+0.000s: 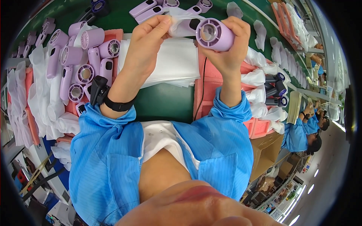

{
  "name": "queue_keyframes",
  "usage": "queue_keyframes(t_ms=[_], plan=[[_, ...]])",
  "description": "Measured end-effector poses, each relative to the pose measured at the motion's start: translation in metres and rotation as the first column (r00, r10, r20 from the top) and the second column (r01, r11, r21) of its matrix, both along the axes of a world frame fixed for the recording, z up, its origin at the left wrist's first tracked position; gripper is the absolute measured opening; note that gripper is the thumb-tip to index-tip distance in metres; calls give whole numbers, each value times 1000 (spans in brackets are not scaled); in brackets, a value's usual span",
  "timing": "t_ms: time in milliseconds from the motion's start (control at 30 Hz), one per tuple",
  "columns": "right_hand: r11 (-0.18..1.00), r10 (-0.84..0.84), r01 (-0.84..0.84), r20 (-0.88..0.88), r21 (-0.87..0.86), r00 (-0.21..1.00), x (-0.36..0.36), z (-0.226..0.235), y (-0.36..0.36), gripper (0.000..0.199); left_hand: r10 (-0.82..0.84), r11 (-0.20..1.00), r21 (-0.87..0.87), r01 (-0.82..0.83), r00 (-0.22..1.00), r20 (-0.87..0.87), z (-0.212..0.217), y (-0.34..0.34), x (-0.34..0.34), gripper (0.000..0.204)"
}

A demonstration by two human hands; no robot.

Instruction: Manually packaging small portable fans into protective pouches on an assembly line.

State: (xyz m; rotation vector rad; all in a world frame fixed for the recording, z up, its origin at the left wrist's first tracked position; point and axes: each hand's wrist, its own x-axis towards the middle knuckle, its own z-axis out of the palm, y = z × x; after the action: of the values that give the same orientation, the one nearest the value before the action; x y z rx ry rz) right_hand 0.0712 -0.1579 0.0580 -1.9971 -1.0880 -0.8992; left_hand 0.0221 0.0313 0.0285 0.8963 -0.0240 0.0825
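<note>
Two bare hands work on one lilac handheld fan point(221, 37), held up above the far end of a stack of white sleeves point(171, 62), its round, spoked end facing the camera and its handle pointing left; the right hand point(235, 43) is curled part-way open around the fan's cylindrical head, thumb below and fingers over the far side, with a firm hold; the left hand point(156, 30) is nearly closed, thumb and fingertips pinching the edge of a translucent white sleeve point(177, 23), which lies over the handle; how far the handle reaches inside it, I cannot tell.

The sleeve stack lies flat on a green tabletop point(164, 101), between pink foam trays on either side; many unwrapped lilac fans point(92, 38) are heaped on the left, beside long white-wrapped pieces point(41, 92); a black cable point(203, 84) runs over the right-hand pink tray point(214, 81); farther right, white-wrapped bundles point(256, 78) lie next to dark blue fans point(279, 77); more lilac fans point(149, 15) lie beyond the left hand; a black wristband point(120, 104) circles the left wrist; an open cardboard box point(266, 152) stands near the right elbow; co-workers in blue point(298, 135) are well apart at the right.
</note>
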Motion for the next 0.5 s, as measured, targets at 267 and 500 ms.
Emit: queue_keyframes(t_ms=[267, 500], plan=[[979, 46, -61, -79, -193, 996, -11, -31, 27, 78, 220, 913, 320, -254, 966, 139, 6, -12, -14, 10], [988, -110, 105, -43, -111, 993, -1, -32, 16, 69, 63, 344, 537, -770, 590, 805, -8, -36, -19, 28]])
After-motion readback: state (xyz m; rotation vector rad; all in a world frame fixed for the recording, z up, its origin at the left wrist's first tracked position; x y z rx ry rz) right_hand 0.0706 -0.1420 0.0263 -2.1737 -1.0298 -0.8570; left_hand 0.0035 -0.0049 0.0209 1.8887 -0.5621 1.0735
